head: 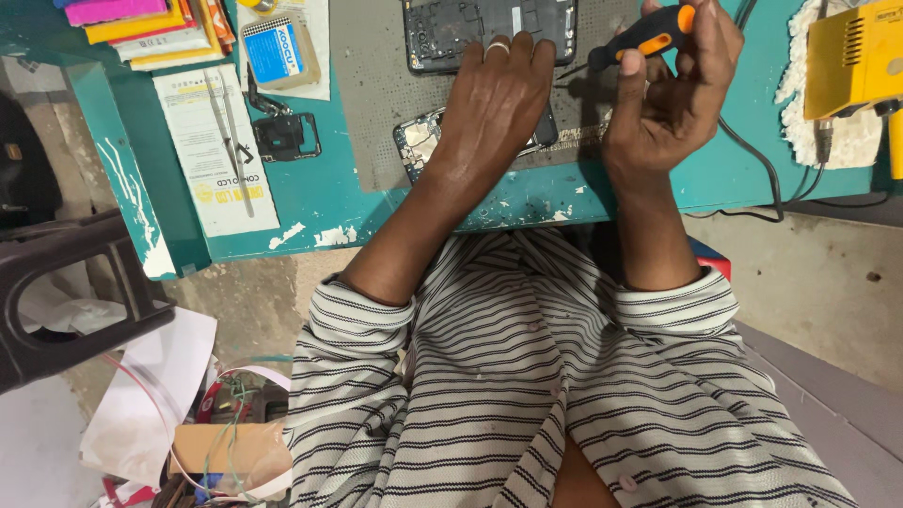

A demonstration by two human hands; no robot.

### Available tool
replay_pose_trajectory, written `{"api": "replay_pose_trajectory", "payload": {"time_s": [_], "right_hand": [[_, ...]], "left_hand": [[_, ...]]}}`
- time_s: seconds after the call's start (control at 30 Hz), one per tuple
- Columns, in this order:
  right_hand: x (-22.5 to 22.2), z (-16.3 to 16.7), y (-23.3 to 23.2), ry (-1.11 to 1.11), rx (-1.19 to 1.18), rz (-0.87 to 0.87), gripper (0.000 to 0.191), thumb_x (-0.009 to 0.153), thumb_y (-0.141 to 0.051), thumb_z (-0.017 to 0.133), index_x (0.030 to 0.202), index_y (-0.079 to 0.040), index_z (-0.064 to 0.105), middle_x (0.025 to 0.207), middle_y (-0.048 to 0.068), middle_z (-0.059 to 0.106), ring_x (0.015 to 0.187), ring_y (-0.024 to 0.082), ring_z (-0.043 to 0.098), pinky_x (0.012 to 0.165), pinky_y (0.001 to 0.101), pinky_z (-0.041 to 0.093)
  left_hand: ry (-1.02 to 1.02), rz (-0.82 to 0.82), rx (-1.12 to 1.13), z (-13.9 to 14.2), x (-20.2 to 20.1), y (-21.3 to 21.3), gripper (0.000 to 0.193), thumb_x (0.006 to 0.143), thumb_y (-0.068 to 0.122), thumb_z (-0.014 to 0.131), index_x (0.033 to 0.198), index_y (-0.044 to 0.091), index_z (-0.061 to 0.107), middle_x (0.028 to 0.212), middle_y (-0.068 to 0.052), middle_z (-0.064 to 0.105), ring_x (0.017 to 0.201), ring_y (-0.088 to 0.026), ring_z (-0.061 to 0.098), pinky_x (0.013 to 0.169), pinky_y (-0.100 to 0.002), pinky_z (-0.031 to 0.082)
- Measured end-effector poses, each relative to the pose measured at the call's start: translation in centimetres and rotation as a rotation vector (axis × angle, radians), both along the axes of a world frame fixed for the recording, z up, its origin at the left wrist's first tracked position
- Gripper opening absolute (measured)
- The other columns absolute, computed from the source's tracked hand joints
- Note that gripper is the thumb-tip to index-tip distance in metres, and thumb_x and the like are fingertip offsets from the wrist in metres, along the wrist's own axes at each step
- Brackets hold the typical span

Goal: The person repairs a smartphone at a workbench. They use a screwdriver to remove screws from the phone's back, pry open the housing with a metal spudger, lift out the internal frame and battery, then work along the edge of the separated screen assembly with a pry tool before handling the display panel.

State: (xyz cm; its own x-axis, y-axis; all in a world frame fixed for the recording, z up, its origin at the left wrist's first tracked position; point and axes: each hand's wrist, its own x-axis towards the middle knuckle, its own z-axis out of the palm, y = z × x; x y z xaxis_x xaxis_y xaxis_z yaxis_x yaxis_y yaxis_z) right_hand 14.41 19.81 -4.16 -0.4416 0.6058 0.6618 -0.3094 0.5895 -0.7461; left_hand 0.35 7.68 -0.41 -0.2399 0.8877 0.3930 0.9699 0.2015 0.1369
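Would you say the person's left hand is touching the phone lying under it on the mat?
Touching: the head view shows the left hand pressed flat on the phone.

Phone repair workshop: opened phone (489,28) on grey work mat (376,103), yellow soldering station (851,56)

The grey mat (376,103) is lying mostly bare to the left of the left hand (494,103), leaving open room there. The opened phone frame (451,33) is blocking the far edge, and a second phone part (419,141) is lying under the left palm. The right hand (663,94), its grip closed round the orange-and-black screwdriver (644,36), is crowding the mat's right side. A black cable (752,160) is trailing across the teal counter (320,188) further right, beside the yellow tool (851,61).
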Motion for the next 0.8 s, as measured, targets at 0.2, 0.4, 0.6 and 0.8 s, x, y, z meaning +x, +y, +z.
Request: {"api": "replay_pose_trajectory", "payload": {"time_s": [0.2,0.4,0.6,0.8], "right_hand": [[-0.2,0.0,0.0,0.003,0.015,0.001,0.053,0.117,0.008,0.063,0.161,-0.008,0.038,0.152,0.005,0.043,0.128,0.017,0.061,0.093,0.0254,0.065],[-0.3,0.0,0.0,0.030,0.015,0.006,0.054,0.115,0.008,0.064,0.160,-0.009,0.040,0.151,0.005,0.045,0.120,0.012,0.060,0.090,0.0221,0.063],[-1.1,1.1,-0.5,0.022,-0.002,-0.006,0.055,0.115,0.008,0.063,0.160,-0.009,0.036,0.154,0.007,0.044,0.129,0.016,0.058,0.109,0.0302,0.060],[-1.5,1.8,-1.4,0.026,-0.055,-0.010,0.058,0.116,0.008,0.065,0.163,-0.008,0.036,0.153,0.007,0.045,0.132,0.017,0.057,0.114,0.0313,0.060]], "left_hand": [[0.016,-0.011,-0.036,-0.7,-0.4,0.4,0.014,0.090,0.008,0.064,0.102,0.004,0.058,0.089,-0.013,0.062,0.082,-0.028,0.065,0.082,-0.047,0.051],[0.062,0.023,0.193,0.4,-1.8,-1.0,0.032,0.089,-0.004,0.061,0.120,-0.001,0.056,0.117,-0.021,0.065,0.094,-0.026,0.067,0.090,-0.047,0.051],[-0.159,0.010,0.153,2.4,-4.1,-1.5,0.022,0.095,0.000,0.063,0.117,0.002,0.060,0.110,-0.015,0.063,0.088,-0.028,0.065,0.082,-0.047,0.049],[-0.111,0.062,0.168,2.9,-5.0,-2.5,0.018,0.097,0.002,0.063,0.114,0.007,0.061,0.110,-0.012,0.063,0.097,-0.027,0.063,0.085,-0.045,0.048]]}}
